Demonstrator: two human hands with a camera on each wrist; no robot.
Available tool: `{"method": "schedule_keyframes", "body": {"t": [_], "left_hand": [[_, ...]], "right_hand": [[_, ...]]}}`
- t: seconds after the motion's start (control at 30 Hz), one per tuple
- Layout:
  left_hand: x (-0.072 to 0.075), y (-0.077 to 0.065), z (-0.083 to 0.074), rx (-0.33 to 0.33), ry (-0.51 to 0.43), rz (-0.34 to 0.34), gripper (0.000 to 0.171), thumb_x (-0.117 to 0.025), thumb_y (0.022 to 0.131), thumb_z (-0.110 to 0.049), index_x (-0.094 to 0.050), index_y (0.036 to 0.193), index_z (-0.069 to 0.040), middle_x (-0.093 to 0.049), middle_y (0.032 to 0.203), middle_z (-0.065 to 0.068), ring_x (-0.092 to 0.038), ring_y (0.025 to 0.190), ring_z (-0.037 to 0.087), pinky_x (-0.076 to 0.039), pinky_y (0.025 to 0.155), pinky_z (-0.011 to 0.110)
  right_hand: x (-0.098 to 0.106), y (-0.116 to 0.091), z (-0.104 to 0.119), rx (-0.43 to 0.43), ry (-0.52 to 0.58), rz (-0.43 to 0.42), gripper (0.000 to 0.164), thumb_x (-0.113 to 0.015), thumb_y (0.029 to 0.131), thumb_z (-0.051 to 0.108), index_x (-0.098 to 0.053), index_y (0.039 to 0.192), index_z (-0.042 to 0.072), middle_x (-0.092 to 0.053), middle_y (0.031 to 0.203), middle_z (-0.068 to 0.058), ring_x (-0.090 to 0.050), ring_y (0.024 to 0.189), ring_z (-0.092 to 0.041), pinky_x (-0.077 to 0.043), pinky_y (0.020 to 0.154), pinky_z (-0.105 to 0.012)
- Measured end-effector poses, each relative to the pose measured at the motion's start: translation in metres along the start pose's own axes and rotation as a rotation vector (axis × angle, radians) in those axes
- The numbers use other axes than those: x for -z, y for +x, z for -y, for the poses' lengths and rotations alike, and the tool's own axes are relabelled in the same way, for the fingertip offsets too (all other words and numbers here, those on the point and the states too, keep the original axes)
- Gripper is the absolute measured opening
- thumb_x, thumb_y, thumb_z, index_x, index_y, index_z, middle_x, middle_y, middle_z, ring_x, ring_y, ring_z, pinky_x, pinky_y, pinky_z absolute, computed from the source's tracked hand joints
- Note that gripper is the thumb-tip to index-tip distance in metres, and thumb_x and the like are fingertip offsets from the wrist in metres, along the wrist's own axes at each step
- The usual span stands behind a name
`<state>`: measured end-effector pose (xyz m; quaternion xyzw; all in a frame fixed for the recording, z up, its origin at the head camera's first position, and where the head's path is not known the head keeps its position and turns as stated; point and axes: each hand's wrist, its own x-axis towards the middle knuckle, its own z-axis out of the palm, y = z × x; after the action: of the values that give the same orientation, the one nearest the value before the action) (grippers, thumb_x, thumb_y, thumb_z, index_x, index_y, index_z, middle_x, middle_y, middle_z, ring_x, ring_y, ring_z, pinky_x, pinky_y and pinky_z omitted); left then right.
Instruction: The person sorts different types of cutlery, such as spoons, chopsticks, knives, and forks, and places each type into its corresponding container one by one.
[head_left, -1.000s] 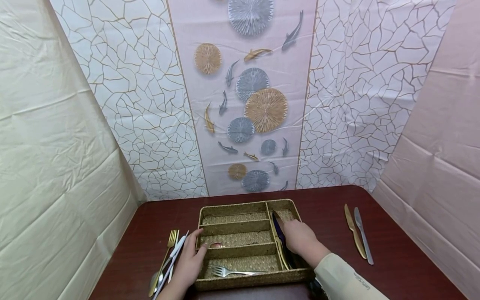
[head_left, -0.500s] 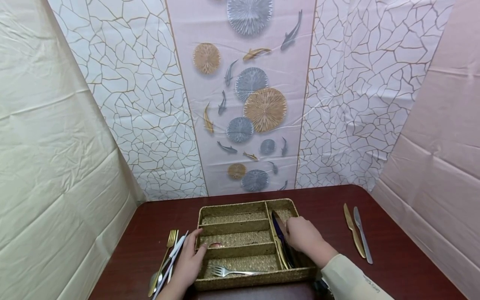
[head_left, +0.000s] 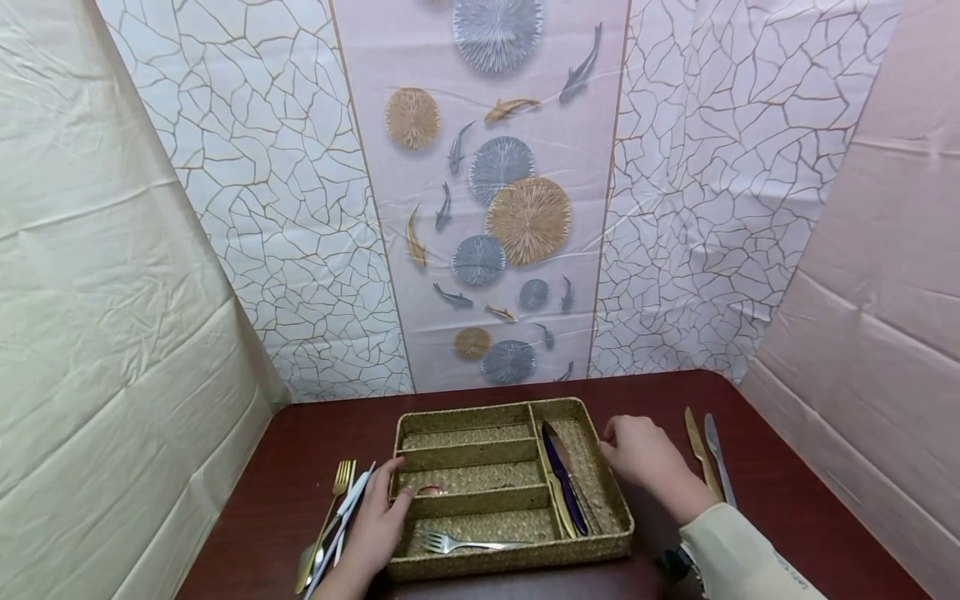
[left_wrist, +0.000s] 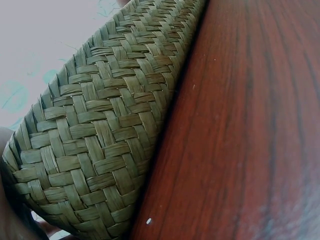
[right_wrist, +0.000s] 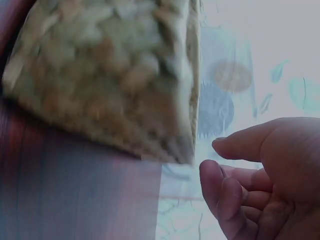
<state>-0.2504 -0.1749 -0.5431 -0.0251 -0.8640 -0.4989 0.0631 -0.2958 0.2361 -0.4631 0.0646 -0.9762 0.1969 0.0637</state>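
Observation:
A woven cutlery tray [head_left: 517,560] stands on the table, with my left hand [head_left: 375,525] gripping its left rim, thumb and fingertips over the edge. In the tray's long right compartment, a dark purple knife [head_left: 564,483] lies beside a gold knife [head_left: 561,504] and a dull metal one [head_left: 579,475]. Just outside the right rim, my right hand [head_left: 645,454] hovers with nothing in it. The right wrist view shows its thumb and loosely curled fingers [right_wrist: 212,182] apart, next to the tray's blurred woven wall [right_wrist: 115,75]. A silver fork [head_left: 457,543] rests in the front compartment.
Left of the tray lie a gold fork [head_left: 343,479], a spoon [head_left: 311,557] and several white-handled pieces [head_left: 352,498]. A gold knife [head_left: 701,446] and a silver knife [head_left: 720,458] lie at the right. Patterned cloth [head_left: 495,250] hangs behind the table [head_left: 330,425].
My right hand has lifted out of the right compartment and moved right, past the tray's rim, leaving the knives lying in view. My left hand has stayed in place.

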Motion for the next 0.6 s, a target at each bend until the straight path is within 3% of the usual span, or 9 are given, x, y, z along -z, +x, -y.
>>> {"method": "schedule_keyframes", "body": {"t": [0.23, 0.5, 0.6], "left_hand": [[-0.001, 0.002, 0.002, 0.017, -0.006, 0.002, 0.053, -0.053, 0.105, -0.025, -0.035, 0.153, -0.015, -0.03, 0.157, 0.015, -0.03, 0.144, 0.039, -0.031, 0.108, 0.064], [0.0, 0.001, 0.001, 0.0, -0.006, 0.0, 0.052, -0.054, 0.104, -0.022, -0.037, 0.152, -0.014, -0.031, 0.156, 0.017, -0.029, 0.144, 0.038, -0.03, 0.108, 0.064], [0.001, 0.001, 0.001, -0.003, 0.001, -0.003, 0.052, -0.054, 0.104, -0.022, -0.037, 0.152, -0.014, -0.03, 0.157, 0.016, -0.029, 0.144, 0.038, -0.03, 0.109, 0.064]], "right_hand": [[0.013, -0.002, -0.031, -0.015, -0.066, 0.002, 0.018, -0.072, 0.091, 0.022, -0.064, 0.082, 0.008, -0.06, 0.071, -0.001, -0.055, 0.058, -0.016, -0.048, 0.056, -0.041], [0.02, -0.011, -0.069, -0.076, -0.114, 0.004, 0.038, -0.07, 0.091, 0.026, -0.048, 0.062, 0.015, -0.04, 0.052, 0.003, -0.04, 0.045, -0.015, -0.035, 0.049, -0.036], [0.025, -0.014, -0.078, -0.095, -0.12, 0.03, 0.036, -0.069, 0.092, 0.026, -0.052, 0.064, 0.013, -0.044, 0.053, 0.001, -0.045, 0.046, -0.017, -0.038, 0.049, -0.037]]}}
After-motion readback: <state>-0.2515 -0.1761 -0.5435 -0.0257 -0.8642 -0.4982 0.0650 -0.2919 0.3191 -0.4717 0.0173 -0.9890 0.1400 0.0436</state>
